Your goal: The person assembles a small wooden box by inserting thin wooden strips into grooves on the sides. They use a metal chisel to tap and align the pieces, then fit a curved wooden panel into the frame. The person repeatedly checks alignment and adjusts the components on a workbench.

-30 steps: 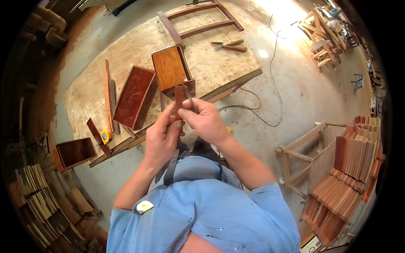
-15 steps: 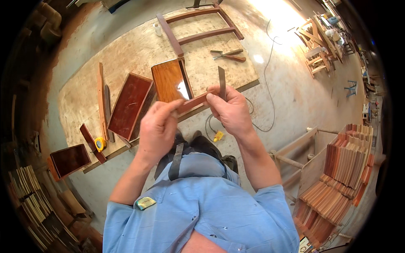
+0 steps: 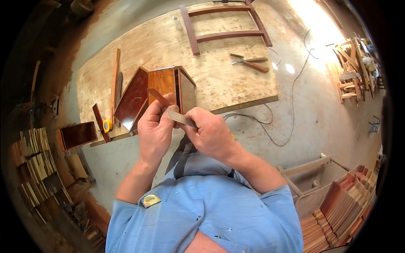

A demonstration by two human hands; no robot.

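My left hand is closed around a narrow reddish-brown wood strip, one end of which sticks up past the fingers. In my right hand is a flat grey metal blade, perhaps a file; its squared tip lies by my left thumb. Both hands meet in front of my waist, near the workbench's close edge. Just beyond them stands a varnished orange-brown wooden box. Left of it leans a dark red wooden drawer. The lower end of the strip is hidden by my fingers.
On the workbench lie a wooden frame, wooden-handled hand tools, a small bottle, long wood strips and a yellow tape measure. A smaller dark drawer sits at the left corner. Stacked slats stand at lower right; a cable crosses the floor.
My right hand has lowered the metal blade from upright to nearly level, against my left thumb. The wood strip has passed into my left hand and tilts upward. The view has shifted.
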